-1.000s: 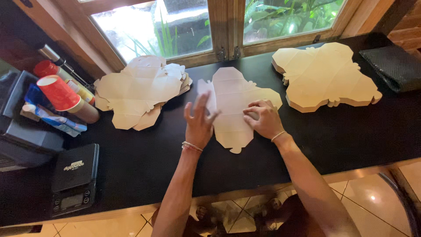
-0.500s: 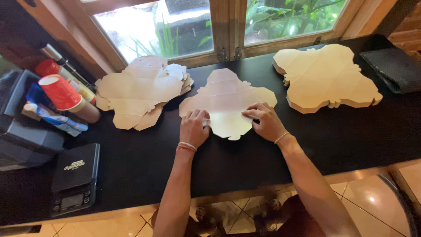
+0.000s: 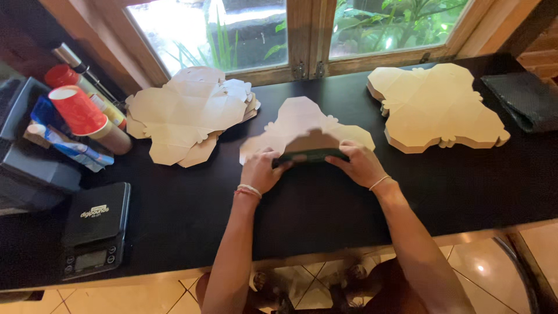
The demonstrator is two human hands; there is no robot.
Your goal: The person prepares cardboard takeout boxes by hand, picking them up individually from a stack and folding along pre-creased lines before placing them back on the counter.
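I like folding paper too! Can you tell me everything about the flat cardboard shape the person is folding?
The cardboard cutout is pale tan, flat, with creases and scalloped tabs. It lies on the black counter below the window, between two stacks of similar cutouts. Its near edge is folded up, showing a darker underside. The left hand and right hand press that fold.

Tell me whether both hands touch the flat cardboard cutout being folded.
Touching: the head view shows left hand and right hand pressing the cardboard cutout's near flap.
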